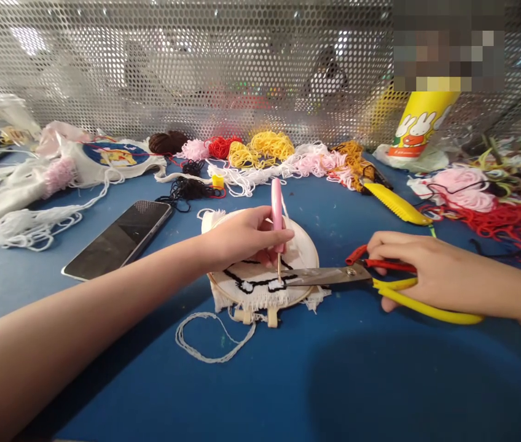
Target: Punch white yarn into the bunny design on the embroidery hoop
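A round embroidery hoop (pixel 313 245) with white cloth lies on the blue table, black outlines and white loops worked on its near part. My left hand (pixel 246 233) is closed around a pink-handled punch needle (pixel 278 205), held upright with its metal tip at the white loops. From the right, my right hand (pixel 408 261) grips a pair of scissors (pixel 334 275) with one red and one yellow handle. Their blade tips reach the cloth beside the needle tip; the blades look nearly together. White yarn (pixel 191 353) curls on the table just in front of the hoop.
A black phone (pixel 117 239) lies left of the hoop. Yarn bundles, among them yellow yarn (pixel 272 147) and red yarn (pixel 495 218), line the back and right. A yellow cutter (pixel 396 204) and a yellow rabbit-print can (pixel 421 123) stand near the perforated metal screen (pixel 251 61).
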Available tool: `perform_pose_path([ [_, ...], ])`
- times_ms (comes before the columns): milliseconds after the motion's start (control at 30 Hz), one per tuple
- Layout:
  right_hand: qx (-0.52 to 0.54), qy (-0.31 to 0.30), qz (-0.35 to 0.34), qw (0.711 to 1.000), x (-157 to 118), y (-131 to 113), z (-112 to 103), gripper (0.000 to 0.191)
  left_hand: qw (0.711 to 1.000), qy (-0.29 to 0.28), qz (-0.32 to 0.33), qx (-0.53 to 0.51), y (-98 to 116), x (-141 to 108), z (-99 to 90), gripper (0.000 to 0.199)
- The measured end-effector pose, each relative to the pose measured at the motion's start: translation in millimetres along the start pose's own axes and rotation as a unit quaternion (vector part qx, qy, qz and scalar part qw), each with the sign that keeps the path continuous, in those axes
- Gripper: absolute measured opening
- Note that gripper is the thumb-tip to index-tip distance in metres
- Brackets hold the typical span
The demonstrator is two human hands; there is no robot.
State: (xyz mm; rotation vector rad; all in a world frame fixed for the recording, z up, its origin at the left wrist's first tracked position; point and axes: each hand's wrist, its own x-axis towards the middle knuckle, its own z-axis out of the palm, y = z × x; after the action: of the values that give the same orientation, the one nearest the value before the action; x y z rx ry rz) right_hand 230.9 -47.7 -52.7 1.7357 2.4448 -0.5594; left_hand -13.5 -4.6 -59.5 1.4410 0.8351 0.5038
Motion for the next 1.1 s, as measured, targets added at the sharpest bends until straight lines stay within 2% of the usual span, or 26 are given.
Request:
perform_pose_path([
  [867,0.003,0.043,-0.06,0.997,4.1,-17.3,10.3,0.021,1.0,0.003,0.009,-0.027,-3.6,2.9,-1.2,0.011],
  [1100,0.004,0.082,-0.077,0.994,6.6,-21.8,14.7,0.028,0.999,0.016,0.005,-0.043,-5.4,3.6,-0.9,0.013],
])
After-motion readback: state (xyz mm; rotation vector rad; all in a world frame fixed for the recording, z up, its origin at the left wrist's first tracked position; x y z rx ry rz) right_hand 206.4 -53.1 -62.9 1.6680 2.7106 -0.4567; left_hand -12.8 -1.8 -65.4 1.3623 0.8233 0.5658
